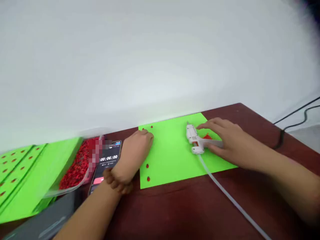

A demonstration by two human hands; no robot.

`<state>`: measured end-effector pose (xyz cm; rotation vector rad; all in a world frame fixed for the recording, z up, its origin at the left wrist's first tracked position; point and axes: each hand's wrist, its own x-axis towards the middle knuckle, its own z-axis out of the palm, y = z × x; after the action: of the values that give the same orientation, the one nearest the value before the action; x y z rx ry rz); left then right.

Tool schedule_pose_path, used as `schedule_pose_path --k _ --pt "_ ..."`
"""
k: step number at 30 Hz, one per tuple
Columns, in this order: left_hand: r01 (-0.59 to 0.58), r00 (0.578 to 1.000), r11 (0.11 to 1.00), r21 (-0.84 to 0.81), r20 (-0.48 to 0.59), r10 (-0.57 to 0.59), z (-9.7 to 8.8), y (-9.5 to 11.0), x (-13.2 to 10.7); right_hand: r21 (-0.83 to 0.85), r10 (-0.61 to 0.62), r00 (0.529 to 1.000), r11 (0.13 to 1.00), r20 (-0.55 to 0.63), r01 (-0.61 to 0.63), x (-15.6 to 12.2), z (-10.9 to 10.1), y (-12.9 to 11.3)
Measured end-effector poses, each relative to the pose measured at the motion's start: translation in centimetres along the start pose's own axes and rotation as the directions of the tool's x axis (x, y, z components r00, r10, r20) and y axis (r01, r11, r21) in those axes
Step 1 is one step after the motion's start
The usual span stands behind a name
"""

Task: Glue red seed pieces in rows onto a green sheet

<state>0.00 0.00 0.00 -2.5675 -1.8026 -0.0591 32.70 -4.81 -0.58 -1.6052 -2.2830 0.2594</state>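
A bright green sheet (170,156) lies on the dark red table, with small red pieces (147,165) along its left side. Over that left edge rests my left hand (138,146), its fingers curled down and closed; whatever they pinch or press is hidden. A white glue gun (193,136) lies on the sheet, nozzle pointing away from me. My right hand (226,140) is at the gun's handle, fingers stretched out above it and thumb below, not wrapped round. A red-orange patch (207,136) shows between the handle and my fingers.
Left of my left hand are a phone (108,160) showing a timer and a clear bag of red pieces (77,163). Green sheets with red dots (22,163) lie farther left, behind a dark grey object (50,216). The gun's white cord (230,196) crosses the table; a wall stands behind.
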Motion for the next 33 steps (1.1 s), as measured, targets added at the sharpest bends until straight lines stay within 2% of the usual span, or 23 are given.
schedule_pose_path --k 6,16,33 --pt "-0.010 1.000 0.997 -0.071 0.017 0.011 -0.11 -0.54 -0.54 0.000 -0.005 1.000 1.000 0.005 0.005 -0.14 -0.07 0.04" --pt "0.026 0.999 0.988 -0.150 -0.019 -0.029 0.11 -0.45 -0.45 -0.014 -0.010 1.000 1.000 -0.001 0.010 -0.14 -0.03 -0.04" --pt "-0.001 1.000 0.986 -0.165 -0.021 -0.002 0.39 -0.25 -0.79 -0.030 -0.026 1.000 0.999 0.004 0.026 -0.15 0.26 0.33"
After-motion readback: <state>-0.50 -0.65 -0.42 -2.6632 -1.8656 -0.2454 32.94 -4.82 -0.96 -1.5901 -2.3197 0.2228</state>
